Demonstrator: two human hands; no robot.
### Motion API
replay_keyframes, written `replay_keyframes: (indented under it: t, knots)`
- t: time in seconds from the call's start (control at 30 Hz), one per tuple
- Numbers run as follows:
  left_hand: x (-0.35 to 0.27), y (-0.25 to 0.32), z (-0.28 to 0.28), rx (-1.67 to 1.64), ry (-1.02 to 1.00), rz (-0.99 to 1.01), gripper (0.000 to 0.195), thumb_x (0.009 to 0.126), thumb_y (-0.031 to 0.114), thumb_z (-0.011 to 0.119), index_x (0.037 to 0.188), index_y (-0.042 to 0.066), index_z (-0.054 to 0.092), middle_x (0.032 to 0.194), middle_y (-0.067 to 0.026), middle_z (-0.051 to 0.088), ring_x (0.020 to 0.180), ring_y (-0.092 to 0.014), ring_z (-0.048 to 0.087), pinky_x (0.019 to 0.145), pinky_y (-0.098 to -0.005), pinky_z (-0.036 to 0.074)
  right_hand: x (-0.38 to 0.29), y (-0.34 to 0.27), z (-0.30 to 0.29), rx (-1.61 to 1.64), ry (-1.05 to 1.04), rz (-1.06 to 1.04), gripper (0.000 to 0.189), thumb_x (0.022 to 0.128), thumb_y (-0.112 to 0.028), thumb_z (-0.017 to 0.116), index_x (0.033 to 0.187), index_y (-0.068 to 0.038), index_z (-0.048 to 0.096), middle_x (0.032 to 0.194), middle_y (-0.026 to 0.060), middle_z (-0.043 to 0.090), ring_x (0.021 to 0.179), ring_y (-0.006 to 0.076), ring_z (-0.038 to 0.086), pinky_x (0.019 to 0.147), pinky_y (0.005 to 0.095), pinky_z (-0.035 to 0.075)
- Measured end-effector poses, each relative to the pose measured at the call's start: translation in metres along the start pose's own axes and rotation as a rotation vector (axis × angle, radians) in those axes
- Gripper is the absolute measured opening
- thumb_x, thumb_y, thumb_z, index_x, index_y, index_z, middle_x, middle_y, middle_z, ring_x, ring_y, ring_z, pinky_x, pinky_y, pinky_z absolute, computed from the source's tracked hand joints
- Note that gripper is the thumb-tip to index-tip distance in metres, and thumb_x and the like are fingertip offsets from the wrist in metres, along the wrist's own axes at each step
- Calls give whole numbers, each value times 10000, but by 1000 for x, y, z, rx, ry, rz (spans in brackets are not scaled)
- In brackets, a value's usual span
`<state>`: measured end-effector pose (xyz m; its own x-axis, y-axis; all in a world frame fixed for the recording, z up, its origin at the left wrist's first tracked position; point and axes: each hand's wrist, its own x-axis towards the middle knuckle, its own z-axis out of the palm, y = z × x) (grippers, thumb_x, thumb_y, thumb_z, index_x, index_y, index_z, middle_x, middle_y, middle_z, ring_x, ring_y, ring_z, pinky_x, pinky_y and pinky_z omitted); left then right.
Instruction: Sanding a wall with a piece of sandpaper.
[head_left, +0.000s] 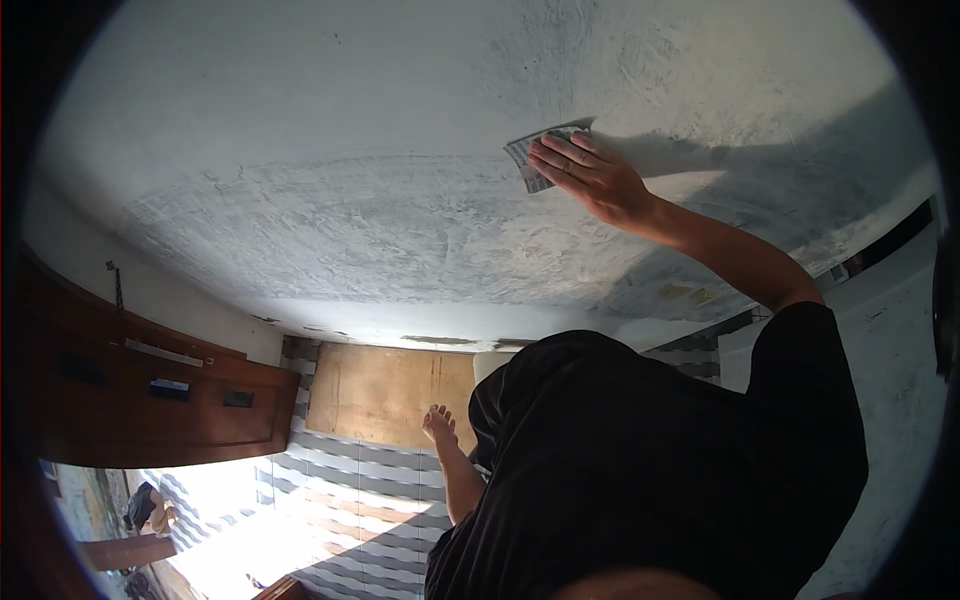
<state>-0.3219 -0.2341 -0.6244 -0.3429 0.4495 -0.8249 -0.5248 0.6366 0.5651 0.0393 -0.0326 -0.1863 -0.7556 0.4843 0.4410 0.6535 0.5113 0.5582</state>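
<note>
My right hand (592, 180) presses a sheet of sandpaper (538, 182) flat against a white plastered wall (390, 217). The fingers lie spread over the sheet's printed back, and its upper left corner sticks out past them. Around the sheet the wall carries grey, scuffed and streaky patches. My left hand (440, 421) hangs low beside my body, fingers loosely curled and apart, with nothing visible in it. Beneath that hand, a tan board (375, 390) lies on the floor against the wall's foot.
A brown wooden door (202, 420) stands open at left. Sunlight falls on the grey-and-white patterned tile floor (375, 480). Beyond the doorway a person (146, 508) is bent low. Another wall (840, 420) rises at right. Bare, chipped spots (439, 340) mark the wall's base.
</note>
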Motion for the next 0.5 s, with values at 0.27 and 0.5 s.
replay_keyframes:
  t: [0.27, 0.5]
  knots:
    - [-1, -17, 9, 12, -67, -9, 379, 922, 298, 484, 1222, 68, 502, 1158, -98, 607, 997, -252, 584, 833, -438, 453, 116, -23, -9, 60, 174, -11, 460, 883, -103, 503, 1338, -64, 445, 1423, 38, 418, 1324, 181, 374, 1111, 362, 303]
    - [-18, -62, -18, -100, 51, -170, 368, 913, 269, 471, 1216, 60, 476, 1116, -107, 601, 986, -251, 580, 826, -439, 442, 115, 24, -20, 42, 84, -185, 402, 906, -106, 490, 1307, -84, 481, 1389, 28, 465, 1319, 167, 385, 1115, 358, 300]
